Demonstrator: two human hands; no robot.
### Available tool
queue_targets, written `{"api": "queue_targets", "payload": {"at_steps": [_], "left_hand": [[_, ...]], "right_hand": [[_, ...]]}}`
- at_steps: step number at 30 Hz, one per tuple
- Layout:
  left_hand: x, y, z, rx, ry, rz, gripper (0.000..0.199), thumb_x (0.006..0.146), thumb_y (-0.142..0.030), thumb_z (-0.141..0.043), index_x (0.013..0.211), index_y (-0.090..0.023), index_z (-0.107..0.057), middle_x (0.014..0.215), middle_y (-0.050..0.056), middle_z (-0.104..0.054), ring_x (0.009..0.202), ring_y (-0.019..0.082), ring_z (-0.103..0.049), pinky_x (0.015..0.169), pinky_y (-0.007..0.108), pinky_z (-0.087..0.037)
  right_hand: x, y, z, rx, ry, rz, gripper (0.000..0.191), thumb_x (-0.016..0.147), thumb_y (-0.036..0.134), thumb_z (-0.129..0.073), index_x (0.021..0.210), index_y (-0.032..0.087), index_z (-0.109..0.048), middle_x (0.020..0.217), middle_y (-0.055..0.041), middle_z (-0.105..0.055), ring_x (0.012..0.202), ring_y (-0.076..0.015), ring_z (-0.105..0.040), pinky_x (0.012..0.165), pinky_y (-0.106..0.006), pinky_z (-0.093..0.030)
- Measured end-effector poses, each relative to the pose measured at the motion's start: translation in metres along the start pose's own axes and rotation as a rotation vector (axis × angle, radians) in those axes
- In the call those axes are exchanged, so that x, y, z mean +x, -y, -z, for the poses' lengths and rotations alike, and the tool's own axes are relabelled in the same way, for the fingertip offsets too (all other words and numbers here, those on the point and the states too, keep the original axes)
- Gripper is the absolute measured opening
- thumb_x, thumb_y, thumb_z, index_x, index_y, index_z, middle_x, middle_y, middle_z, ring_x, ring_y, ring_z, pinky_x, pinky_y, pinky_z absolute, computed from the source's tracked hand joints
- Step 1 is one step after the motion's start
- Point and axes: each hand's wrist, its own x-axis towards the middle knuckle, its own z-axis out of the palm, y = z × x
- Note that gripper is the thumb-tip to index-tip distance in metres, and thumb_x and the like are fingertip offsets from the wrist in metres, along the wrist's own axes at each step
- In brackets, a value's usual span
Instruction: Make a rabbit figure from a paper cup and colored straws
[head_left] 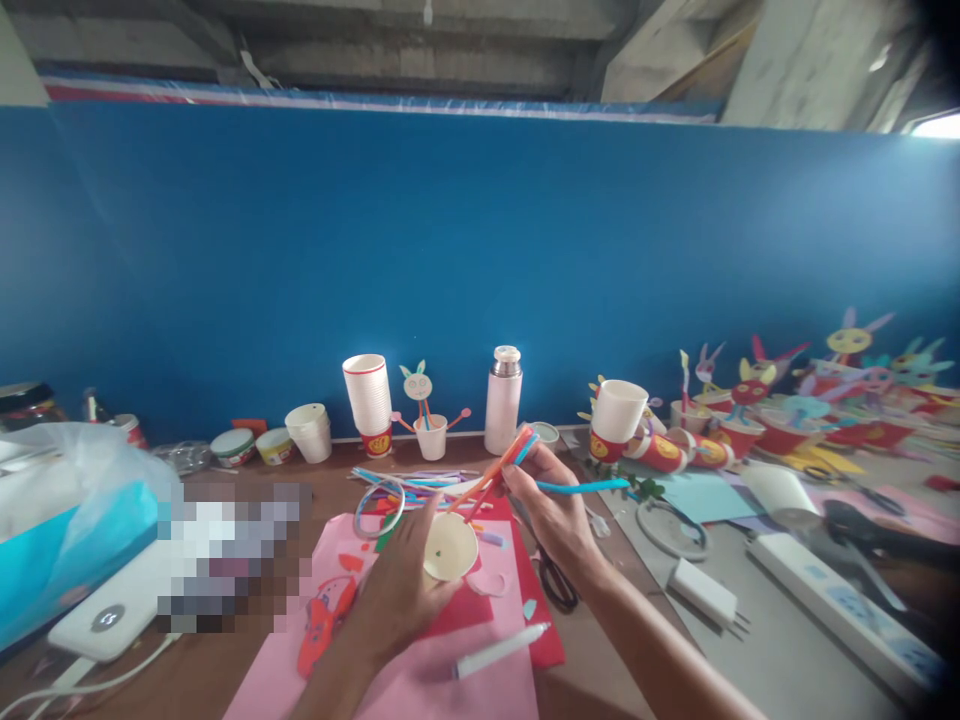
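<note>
My left hand (405,590) is wrapped round a white paper cup (451,548), whose open mouth faces me. My right hand (544,495) is pinched on several straws, among them orange straws (517,448) and a blue straw (585,487) that sticks out to the right. The lower ends of the orange and red straws reach the far rim of the cup; whether they go inside is unclear. Beneath both hands lie pink paper (420,690) and red paper (551,635), with a white marker (501,651) and a red cut-out shape (328,620) on top.
Behind are loose straws (420,484), a cup stack (367,395), a cup figure (431,437) and a thermos (503,405). Scissors (556,582) lie by my right forearm. At right are a charger (705,592), a power strip (840,610) and several cup figures; a power bank (112,612) is at left.
</note>
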Motion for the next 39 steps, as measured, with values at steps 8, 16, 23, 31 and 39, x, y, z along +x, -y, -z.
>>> {"api": "queue_targets", "payload": {"at_steps": [8,16,23,31,39], "left_hand": [[-0.003,-0.003,0.001,0.107,-0.096,-0.023,0.081,0.075,-0.037,-0.055,0.140,-0.020,-0.010,0.128,0.015,-0.047,0.120,0.030,-0.044,0.091,0.045,-0.042],[-0.001,-0.021,0.007,-0.068,-0.095,0.101,0.084,0.072,-0.046,-0.058,0.139,-0.019,-0.014,0.121,0.014,-0.054,0.111,0.030,-0.052,0.084,0.045,-0.046],[-0.001,-0.020,0.002,-0.147,-0.151,0.105,0.085,0.070,-0.040,-0.061,0.140,-0.022,-0.015,0.122,0.015,-0.054,0.111,0.032,-0.052,0.085,0.046,-0.045],[-0.002,-0.020,0.001,-0.226,-0.135,0.143,0.088,0.071,-0.037,-0.062,0.140,-0.024,-0.010,0.119,0.013,-0.055,0.110,0.030,-0.052,0.084,0.044,-0.046],[-0.002,-0.022,-0.001,-0.250,-0.164,0.154,0.083,0.073,-0.036,-0.061,0.139,-0.024,-0.012,0.121,0.011,-0.053,0.109,0.027,-0.053,0.084,0.040,-0.045]], "right_hand": [[-0.008,-0.002,-0.004,-0.121,0.036,0.092,0.007,0.080,0.024,-0.054,0.078,0.018,-0.053,0.067,0.0003,-0.056,0.063,-0.0128,-0.054,0.058,-0.023,-0.045],[-0.019,-0.021,-0.010,-0.372,0.157,0.213,0.008,0.079,0.017,-0.054,0.086,0.020,-0.057,0.075,0.0000,-0.062,0.069,-0.0135,-0.058,0.065,-0.022,-0.046],[-0.017,-0.015,-0.012,-0.554,0.270,0.167,0.010,0.075,0.014,-0.052,0.081,0.019,-0.059,0.072,-0.0004,-0.062,0.065,-0.0136,-0.059,0.062,-0.022,-0.044],[-0.021,-0.022,-0.012,-0.526,0.179,0.166,0.011,0.077,0.019,-0.052,0.087,0.021,-0.057,0.075,-0.0002,-0.064,0.067,-0.0152,-0.061,0.064,-0.023,-0.045],[-0.027,-0.026,-0.016,-0.547,0.168,0.212,0.012,0.078,0.019,-0.055,0.089,0.021,-0.059,0.076,0.0006,-0.065,0.068,-0.0140,-0.061,0.066,-0.023,-0.044]]}}
